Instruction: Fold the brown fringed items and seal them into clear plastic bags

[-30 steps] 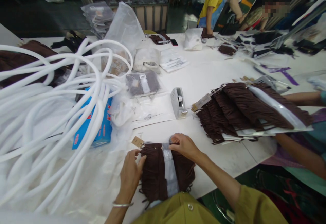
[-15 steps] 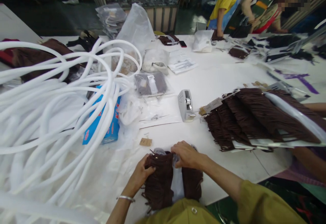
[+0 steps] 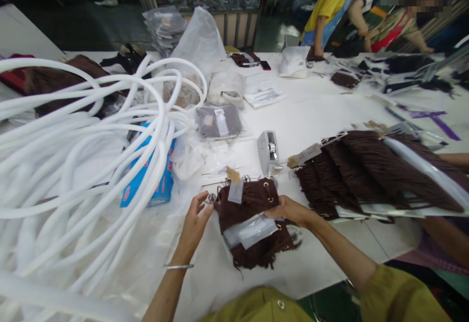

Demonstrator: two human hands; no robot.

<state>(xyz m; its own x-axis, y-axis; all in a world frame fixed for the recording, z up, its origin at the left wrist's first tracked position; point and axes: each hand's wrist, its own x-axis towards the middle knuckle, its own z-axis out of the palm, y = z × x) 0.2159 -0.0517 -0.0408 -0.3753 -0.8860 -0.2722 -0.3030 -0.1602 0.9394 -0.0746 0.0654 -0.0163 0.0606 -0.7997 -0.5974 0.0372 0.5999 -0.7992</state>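
In front of me is a folded brown fringed bag (image 3: 242, 214) with gold eyelets along its right side. A translucent plastic band (image 3: 252, 231) runs across its middle, and a tan-and-white hang tag (image 3: 235, 190) lies on its upper part. At the bag's upper left corner, my left hand (image 3: 198, 214) has thumb and fingers curled by a small metal ring (image 3: 211, 198). My right hand (image 3: 293, 212) pinches the bag's right side by the end of the band, thumb on top. Its other fingers are partly hidden.
A grey tape dispenser (image 3: 267, 153) stands just beyond the bag. To the right lies a row of brown fringed bags (image 3: 366, 175), with another person's arm (image 3: 454, 161) beside it. White tubing coils (image 3: 157, 112) and a blue box (image 3: 157, 185) fill the left.
The bag has been turned and shifted up the table, away from my body. Its eyelets and hang tag now show. My right hand has moved from its top edge to its right side.
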